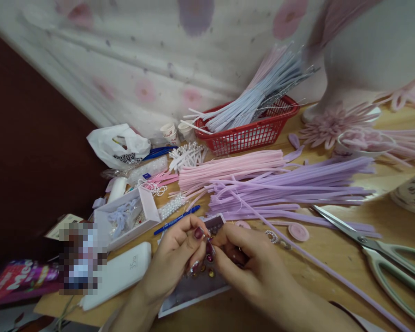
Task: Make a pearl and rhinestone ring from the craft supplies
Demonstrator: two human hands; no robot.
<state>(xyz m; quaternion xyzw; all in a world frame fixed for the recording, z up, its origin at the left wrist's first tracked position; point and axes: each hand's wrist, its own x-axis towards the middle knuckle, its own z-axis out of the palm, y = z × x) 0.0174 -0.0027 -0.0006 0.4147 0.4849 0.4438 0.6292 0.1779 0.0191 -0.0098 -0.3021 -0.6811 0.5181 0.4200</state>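
1. White-rimmed, a shallow box sits on the bench, with small gold-coloured pieces inside it.
2. The left hand is over this box, its fingers curled and the tips drawn narrowly together.
3. The right hand meets it there, thumb and forefinger close in a pinch; whether either hand holds something tiny, I cannot tell.
4. Just beyond the left hand, a blue pen lies at a slant.
5. One loose lavender stem runs diagonally past the right wrist to the lower right, near a coiled pink disc and a small ring of beads.
6. Open-bladed or not I cannot tell, but large scissors lie farther right, their tip towards the lavender bundle.
7. Behind that bundle come pink fuzzy stems, then a red basket with pale blue stems leaning out of it.
8. To the left are a white box holding a lavender piece, a flat white device and, farther back, a white plastic bag.
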